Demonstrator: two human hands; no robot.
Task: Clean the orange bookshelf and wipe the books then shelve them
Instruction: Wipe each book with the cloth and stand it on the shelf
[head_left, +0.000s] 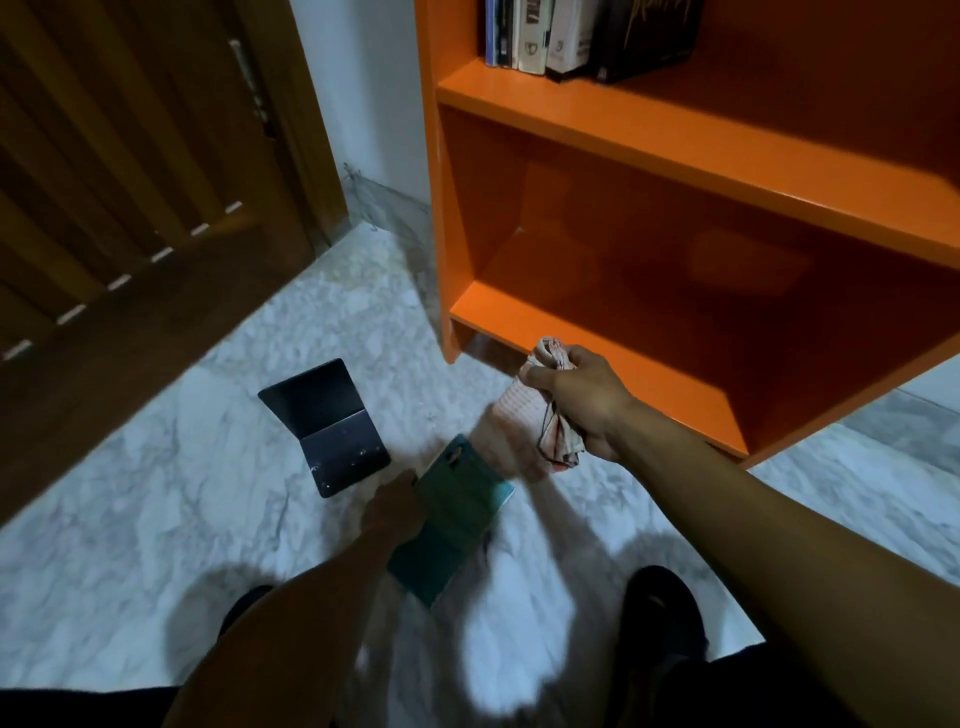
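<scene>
Orange is the bookshelf (675, 150) on the right of the head view, standing on a pale marble floor (156, 519). Its upper shelf carries a row of upright books (571, 36), cut off by the top edge; the lower compartment shows only bare orange board.

The right hand (587, 405) hangs just in front of the bottom shelf's front edge, its fingers curled tight round a bunched checked cloth (540, 410), which spills out of the fist to the left and downward. The lower end of the cloth is blurred and hard to tell from the floor behind it.

The left hand (397, 506) grips a green book (452, 525) by its left edge, thumb side up; the fingers go behind the cover and are hidden. The book is blurred, tilted, and lies just below and left of the cloth; I cannot tell whether the two touch.

A dark blue book (327, 426) stands open and face down on the floor, left of the green one and near the left hand. A brown wooden door (130, 208) fills the left side.

Two dark feet show at the bottom, partly hidden by the forearms.
</scene>
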